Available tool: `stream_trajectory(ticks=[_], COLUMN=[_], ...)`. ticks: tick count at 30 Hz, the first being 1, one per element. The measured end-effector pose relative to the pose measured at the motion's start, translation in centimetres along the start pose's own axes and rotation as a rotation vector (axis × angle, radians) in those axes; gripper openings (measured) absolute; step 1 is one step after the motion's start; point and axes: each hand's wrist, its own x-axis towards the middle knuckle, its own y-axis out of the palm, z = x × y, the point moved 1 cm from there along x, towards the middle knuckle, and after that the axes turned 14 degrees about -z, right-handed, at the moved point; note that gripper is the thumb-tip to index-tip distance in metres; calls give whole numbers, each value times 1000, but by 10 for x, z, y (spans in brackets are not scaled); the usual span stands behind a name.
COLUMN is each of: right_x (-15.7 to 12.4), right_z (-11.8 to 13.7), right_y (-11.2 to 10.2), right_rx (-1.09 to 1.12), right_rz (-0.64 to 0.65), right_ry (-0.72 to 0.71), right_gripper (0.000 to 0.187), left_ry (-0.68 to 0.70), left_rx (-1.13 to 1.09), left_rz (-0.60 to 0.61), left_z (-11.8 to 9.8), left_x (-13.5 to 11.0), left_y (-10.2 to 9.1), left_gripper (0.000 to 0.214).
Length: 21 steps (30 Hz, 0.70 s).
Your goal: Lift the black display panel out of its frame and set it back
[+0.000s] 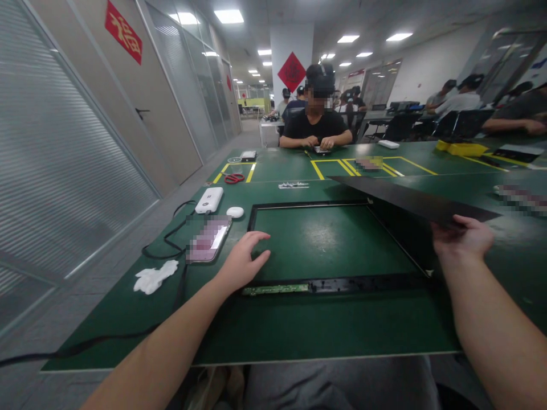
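Note:
A thin black panel (410, 199) is tilted up at the right, with my right hand (464, 239) gripping its near right part. Flat on the table lies a black rectangular frame (363, 283), its middle open to the green surface. A green circuit board strip (277, 289) sits along the frame's near side, at the left. My left hand (248, 259) hovers over or rests at the frame's left side; whether it touches I cannot tell. Its fingers are apart and hold nothing. The panel's lower edge is near the frame's right side.
Left on the green table (333, 336) are a phone (209, 239), a white power bank (209, 200), a white earbud case (235, 212), a crumpled tissue (155, 277) and a black cable (106, 340). Red-handled scissors (234, 179) lie farther back. A person (316, 125) sits opposite.

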Motion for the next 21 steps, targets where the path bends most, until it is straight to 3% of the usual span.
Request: stream_trajectory(ticks=[5, 11, 15, 18, 21], right_x=[-22, -20, -22, -31, -39], right_z=[0, -4, -6, -6, -5], right_y=[5, 3, -1, -2, -1], right_rx=[28, -65, -209, -291, -368], right_rz=[65, 135, 262, 445, 514], right_ry=[54, 167, 204, 211, 222], right_gripper=[26, 26, 30, 36, 44], left_ry=[-243, -598, -829, -852, -779], left_rx=[-211, -620, -913, -987, -967], left_rz=[-96, -258, -231, -192, -169], left_z=[10, 11, 1, -4, -4], left_x=[2, 7, 12, 14, 13], left_y=[4, 6, -5, -11, -10], left_gripper=[45, 49, 45, 41, 45])
